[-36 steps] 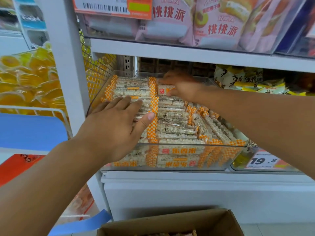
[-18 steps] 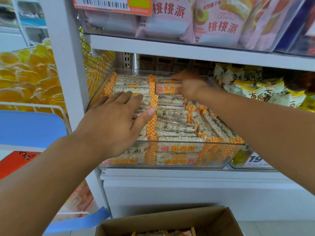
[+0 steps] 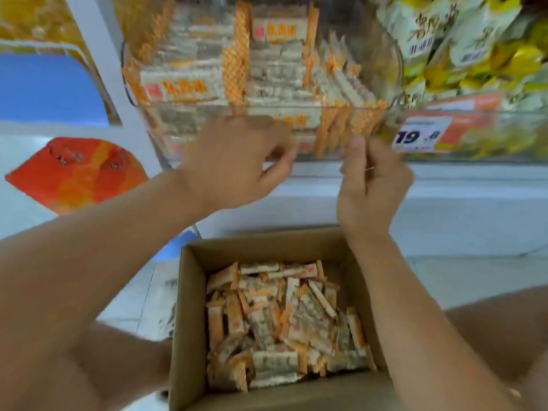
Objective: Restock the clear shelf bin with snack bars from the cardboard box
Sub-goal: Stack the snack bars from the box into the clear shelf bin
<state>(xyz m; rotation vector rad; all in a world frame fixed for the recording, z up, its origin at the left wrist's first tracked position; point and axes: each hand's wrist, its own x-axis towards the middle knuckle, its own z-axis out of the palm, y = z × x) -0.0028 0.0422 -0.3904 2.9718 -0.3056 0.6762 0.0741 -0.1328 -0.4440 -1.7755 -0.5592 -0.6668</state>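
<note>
My left hand [image 3: 234, 161] hangs in front of the near wall of the clear bin [image 3: 391, 84], fingers loosely curled, grasping nothing. My right hand [image 3: 370, 179] is just to its right, fingers likewise curled and holding nothing that I can make out; the view is blurred. The bin sits on the white shelf [image 3: 444, 179], packed with snack bars [image 3: 184, 87]. Below both hands, near me, the open cardboard box [image 3: 189, 292] holds a loose pile of bars [image 3: 281, 321]. Right of the bin, a price tag [image 3: 421, 134] fronts yellow packets [image 3: 474, 40].

Matt cardboard box [image 3: 189, 307]; seemingly glossy plastic bin [image 3: 388, 84].
</note>
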